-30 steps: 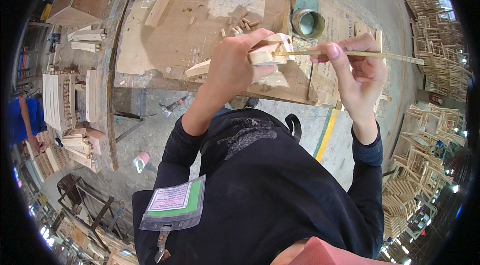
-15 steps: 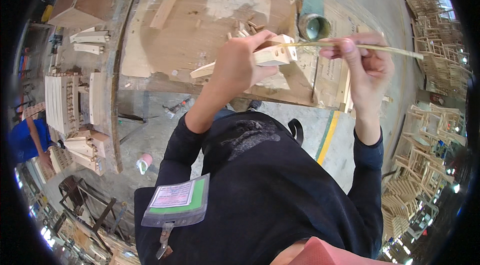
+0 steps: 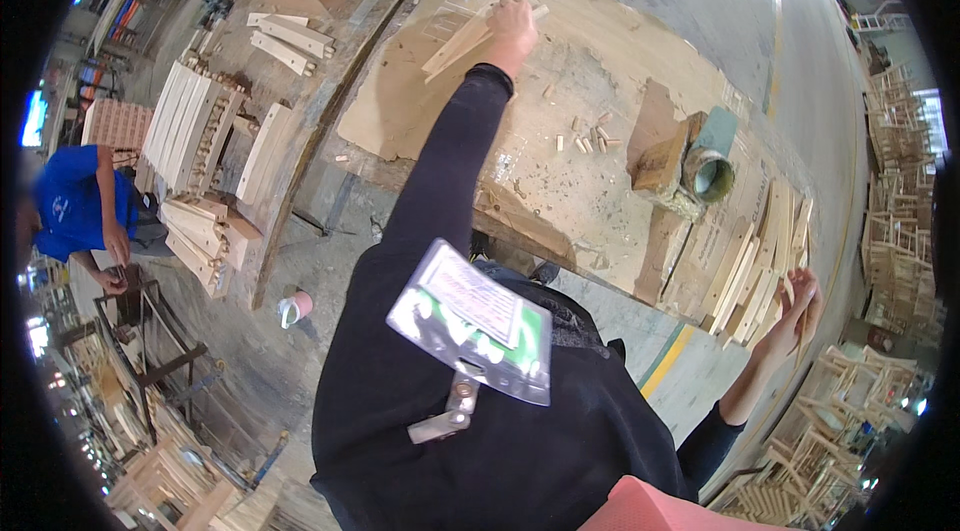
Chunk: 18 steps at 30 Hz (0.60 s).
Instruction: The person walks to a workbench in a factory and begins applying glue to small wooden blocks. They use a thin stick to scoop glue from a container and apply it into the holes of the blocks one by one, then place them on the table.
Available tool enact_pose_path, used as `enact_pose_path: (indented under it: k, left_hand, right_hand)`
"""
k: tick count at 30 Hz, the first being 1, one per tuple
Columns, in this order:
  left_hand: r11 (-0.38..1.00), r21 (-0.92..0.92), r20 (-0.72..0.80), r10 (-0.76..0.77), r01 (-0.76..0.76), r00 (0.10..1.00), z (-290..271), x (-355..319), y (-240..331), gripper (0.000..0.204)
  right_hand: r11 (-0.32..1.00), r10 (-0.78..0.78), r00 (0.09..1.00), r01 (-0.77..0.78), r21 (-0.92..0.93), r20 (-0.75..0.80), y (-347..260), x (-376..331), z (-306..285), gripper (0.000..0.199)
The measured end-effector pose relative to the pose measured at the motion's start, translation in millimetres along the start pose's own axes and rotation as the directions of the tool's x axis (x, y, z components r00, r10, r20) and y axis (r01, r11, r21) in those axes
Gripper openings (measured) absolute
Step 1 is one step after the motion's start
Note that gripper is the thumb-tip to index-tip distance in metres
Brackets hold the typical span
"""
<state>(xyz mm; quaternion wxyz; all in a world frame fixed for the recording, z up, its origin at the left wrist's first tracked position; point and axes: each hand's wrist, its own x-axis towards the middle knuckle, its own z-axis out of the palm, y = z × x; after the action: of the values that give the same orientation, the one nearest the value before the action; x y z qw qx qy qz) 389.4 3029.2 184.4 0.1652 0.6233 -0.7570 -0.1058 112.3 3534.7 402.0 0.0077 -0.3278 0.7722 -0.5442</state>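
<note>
My left hand is stretched to the upper middle of the frame, closed on a wooden piece lying on the bench. My right hand, at the right edge, grips a thin slat just beside the slat stack. Small dowels lie loose mid-bench. A tin can lies right of them, beside a wood block. A person in blue stands at far left.

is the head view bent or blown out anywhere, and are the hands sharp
Head view: fisheye bends the workbench edges, black corners; top right is blown out by daylight; left hand on a wooden slat fairly sharp, right hand near the rim slightly soft.
</note>
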Motion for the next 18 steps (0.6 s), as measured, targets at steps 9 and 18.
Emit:
enact_pose_path:
  k: [9, 18]
  left_hand:
    - [0.96, -0.235, -0.288, 0.081, -0.153, 0.954, -27.2, -120.8, 6.9, 0.056]
    - [0.84, -0.543, 0.058, 0.056, -0.016, 0.997, -61.9, -368.4, -16.8, 0.034]
  right_hand:
    - [0.934, 0.002, 0.994, 0.036, -0.355, 0.105, 168.8, 21.1, -53.1, 0.042]
    - [0.546, 0.256, 0.902, 0.162, -0.822, 0.347, 325.8, 25.3, -94.3, 0.061]
